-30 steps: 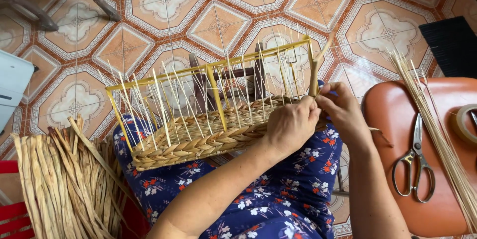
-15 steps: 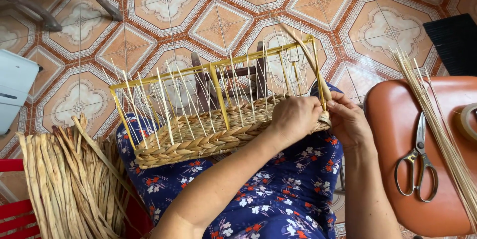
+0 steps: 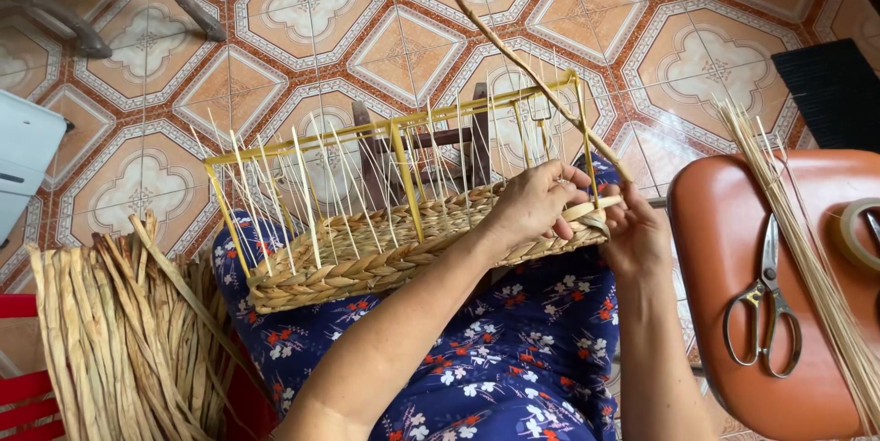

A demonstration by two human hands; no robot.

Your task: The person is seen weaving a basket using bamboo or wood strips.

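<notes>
A half-woven straw basket (image 3: 367, 262) on a yellow wire frame (image 3: 403, 129) rests on my lap, which is covered by blue flowered cloth. Thin pale stakes stand up from its woven band. My left hand (image 3: 532, 207) grips the woven rim near the basket's right corner. My right hand (image 3: 632, 235) is at that same corner, pinching a flat dried weaving strand (image 3: 536, 79) that runs up and to the left over the frame.
A bundle of dried straw strands (image 3: 101, 340) lies at my lower left. An orange stool (image 3: 733, 203) at right carries scissors (image 3: 765, 303), a bunch of thin sticks (image 3: 807, 248) and a tape roll (image 3: 857, 235). Patterned tile floor (image 3: 302, 10) lies beyond.
Both hands shifted right along the rim to the basket's corner. The loose strand swung up and now points to the upper left over the frame.
</notes>
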